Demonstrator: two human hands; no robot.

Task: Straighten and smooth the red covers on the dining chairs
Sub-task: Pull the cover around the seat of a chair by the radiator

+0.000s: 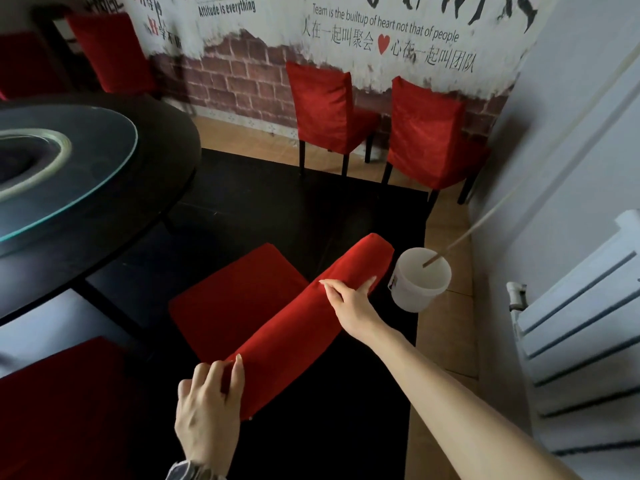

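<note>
Cover of red fabric [294, 341] was gripped by left hand [207, 400] and right hand [351, 301]. Smoothing was judged barely begun.

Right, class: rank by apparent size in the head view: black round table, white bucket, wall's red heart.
1. black round table
2. white bucket
3. red heart
The heart is farthest, so true size is unsure.
</note>
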